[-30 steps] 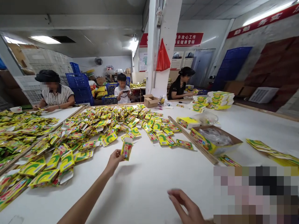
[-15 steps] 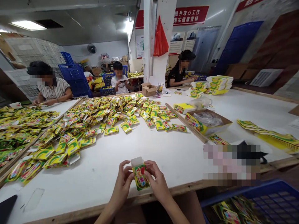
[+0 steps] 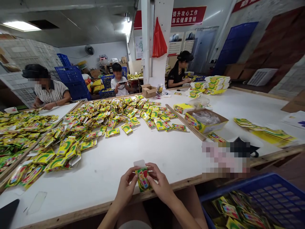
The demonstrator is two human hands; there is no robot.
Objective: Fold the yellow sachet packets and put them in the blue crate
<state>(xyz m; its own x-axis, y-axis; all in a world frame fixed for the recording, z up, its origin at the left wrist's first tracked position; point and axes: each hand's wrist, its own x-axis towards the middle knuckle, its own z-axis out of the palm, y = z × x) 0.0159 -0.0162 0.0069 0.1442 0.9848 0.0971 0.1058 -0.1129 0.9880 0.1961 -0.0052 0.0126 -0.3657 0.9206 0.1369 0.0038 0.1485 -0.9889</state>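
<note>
Between my two hands, just above the table's front edge, is a small yellow and green printed carton (image 3: 143,179). Its white top flap stands up at the far end. My left hand (image 3: 128,182) grips the carton's left side, thumb on the near face and fingers behind. On the other side, my right hand (image 3: 159,183) holds it with the thumb on the front and fingers curled at the upper edge. What the carton contains cannot be seen. A large heap of similar cartons (image 3: 95,122) covers the table's left and middle, some with flaps out.
A wooden strip (image 3: 186,122) divides the white table (image 3: 147,146). Right of it stand an open box of clear plastic bags (image 3: 206,121) and flat yellow card sheets (image 3: 264,130). A blue crate (image 3: 281,190) holding cartons sits low right. Other people sit across the table.
The view has swung slightly to the right. Both hands keep hold of the carton, which is turned a little; less of its white flap end shows.
</note>
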